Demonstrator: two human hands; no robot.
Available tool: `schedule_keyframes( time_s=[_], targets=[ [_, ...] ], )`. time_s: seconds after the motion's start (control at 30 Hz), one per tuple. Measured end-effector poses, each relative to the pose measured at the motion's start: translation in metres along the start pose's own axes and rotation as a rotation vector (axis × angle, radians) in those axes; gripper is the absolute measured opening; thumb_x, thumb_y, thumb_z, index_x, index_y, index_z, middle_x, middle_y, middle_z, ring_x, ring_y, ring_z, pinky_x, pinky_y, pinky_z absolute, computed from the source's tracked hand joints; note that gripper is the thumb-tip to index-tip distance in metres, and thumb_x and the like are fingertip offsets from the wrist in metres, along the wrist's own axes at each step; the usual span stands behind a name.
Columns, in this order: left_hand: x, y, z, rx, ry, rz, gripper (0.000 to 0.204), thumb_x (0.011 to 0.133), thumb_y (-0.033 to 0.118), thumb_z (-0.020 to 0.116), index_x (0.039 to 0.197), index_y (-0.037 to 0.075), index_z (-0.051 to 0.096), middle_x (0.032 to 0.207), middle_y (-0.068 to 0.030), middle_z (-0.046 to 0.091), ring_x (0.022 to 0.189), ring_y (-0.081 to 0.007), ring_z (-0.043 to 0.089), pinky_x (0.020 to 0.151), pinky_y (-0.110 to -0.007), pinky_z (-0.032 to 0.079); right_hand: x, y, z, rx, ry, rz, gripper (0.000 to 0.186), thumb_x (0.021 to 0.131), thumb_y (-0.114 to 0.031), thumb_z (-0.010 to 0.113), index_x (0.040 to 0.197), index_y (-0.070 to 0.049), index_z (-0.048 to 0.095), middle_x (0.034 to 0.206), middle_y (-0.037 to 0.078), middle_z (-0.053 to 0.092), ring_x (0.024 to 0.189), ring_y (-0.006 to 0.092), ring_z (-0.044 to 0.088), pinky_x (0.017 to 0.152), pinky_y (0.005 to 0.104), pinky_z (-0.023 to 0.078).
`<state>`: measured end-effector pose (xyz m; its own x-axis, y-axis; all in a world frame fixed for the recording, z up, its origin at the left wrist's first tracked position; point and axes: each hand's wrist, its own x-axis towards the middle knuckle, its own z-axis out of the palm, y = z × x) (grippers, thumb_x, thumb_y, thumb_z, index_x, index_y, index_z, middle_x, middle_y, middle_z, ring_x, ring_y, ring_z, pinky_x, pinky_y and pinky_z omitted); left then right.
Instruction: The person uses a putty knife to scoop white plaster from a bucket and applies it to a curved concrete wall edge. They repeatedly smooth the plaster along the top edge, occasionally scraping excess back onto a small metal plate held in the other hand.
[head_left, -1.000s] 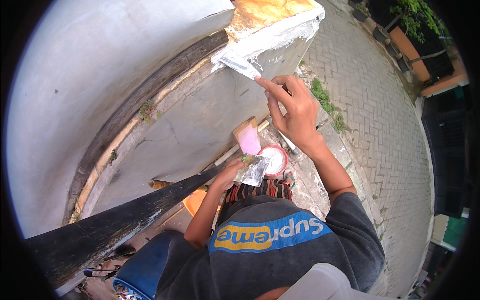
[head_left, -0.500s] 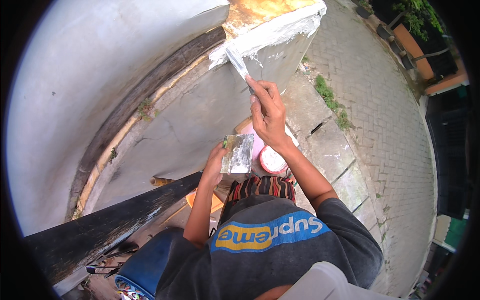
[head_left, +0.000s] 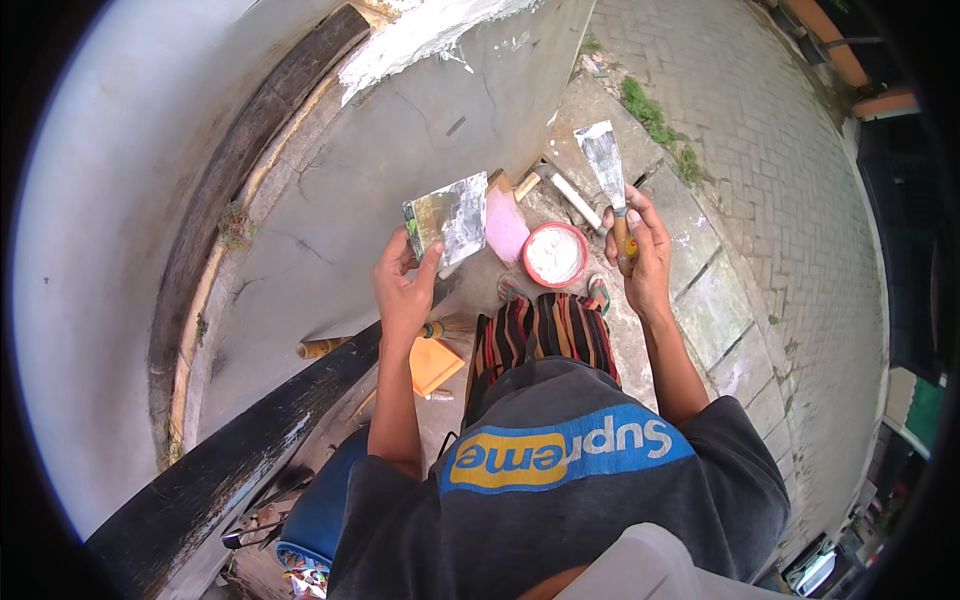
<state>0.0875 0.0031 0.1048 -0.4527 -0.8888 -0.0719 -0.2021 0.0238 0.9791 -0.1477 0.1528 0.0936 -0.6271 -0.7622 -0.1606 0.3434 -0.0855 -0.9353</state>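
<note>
Scraper [head_left: 616, 192], in right grip [head_left: 650, 250], blade [head_left: 601, 156] beyond fingers [head_left: 645, 213]

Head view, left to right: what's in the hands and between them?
Left hand holding flat plate → pink board → red tub of white paste → scraper held in right hand.

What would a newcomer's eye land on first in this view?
Probably the red-rimmed tub of white paste, just right of centre. On either side of it, the left hand holds a white-smeared flat plate, and the right hand a putty knife with its blade up. At the top, a ragged white band stands out against the grey wall.
</note>
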Motion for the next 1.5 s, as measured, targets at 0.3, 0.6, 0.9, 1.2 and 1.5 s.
schedule_keyframes(
  time_s=[0.3,0.6,0.9,1.2,1.5],
  targets=[
    [0.012,0.085,0.029,0.716,0.133,0.214,0.026,0.091,0.015,0.059,0.111,-0.002,0.057,0.082,-0.0123,0.060,0.073,-0.0186,0.056,0.067,-0.029,0.045,0.004,0.006,-0.071,0.156,-0.100,0.197,0.041,0.098,-0.021,0.046,0.134,-0.002,0.043,0.090,0.005,0.060,0.062,0.0078,0.051,0.053,0.0205,0.041],
    [-0.116,-0.251,0.132,-0.747,0.052,-1.072,0.030,0.095,0.018,0.050,0.121,0.003,0.050,0.113,-0.0086,0.061,0.107,-0.0219,0.061,0.093,-0.042,0.050,0.049,0.135,-0.265,-0.325,-0.199,0.468,0.032,0.097,-0.024,0.052,0.120,-0.003,0.053,0.090,0.003,0.064,0.069,0.0078,0.054,0.061,0.0236,0.044],
    [-0.164,-0.479,0.260,-0.966,0.386,-1.211,0.024,0.089,0.022,0.047,0.105,0.004,0.050,0.132,-0.0158,0.047,0.130,-0.0289,0.042,0.105,-0.047,0.041,0.085,0.444,-0.393,-1.314,-0.589,0.597,0.030,0.079,-0.024,0.058,0.106,-0.015,0.068,0.093,0.018,0.068,0.091,0.0324,0.066,0.080,0.0438,0.051],
    [-0.113,-0.721,0.294,-0.935,0.518,-1.163,0.041,0.087,0.029,0.047,0.120,0.005,0.048,0.123,-0.0108,0.052,0.113,-0.0249,0.050,0.103,-0.048,0.034,0.165,0.653,-0.380,-1.576,-0.720,0.045,0.013,0.077,-0.010,0.058,0.084,-0.007,0.068,0.079,0.016,0.066,0.075,0.0331,0.067,0.066,0.0433,0.053],
    [-0.096,-0.704,0.316,-1.008,0.452,-1.093,0.054,0.089,0.029,0.045,0.137,0.006,0.036,0.139,-0.0063,0.040,0.133,-0.0271,0.034,0.110,-0.054,0.025,0.168,0.678,-0.378,-1.597,-0.996,0.035,0.013,0.072,-0.014,0.064,0.082,-0.007,0.067,0.085,0.013,0.064,0.076,0.0327,0.065,0.067,0.0425,0.053]
  ],
)
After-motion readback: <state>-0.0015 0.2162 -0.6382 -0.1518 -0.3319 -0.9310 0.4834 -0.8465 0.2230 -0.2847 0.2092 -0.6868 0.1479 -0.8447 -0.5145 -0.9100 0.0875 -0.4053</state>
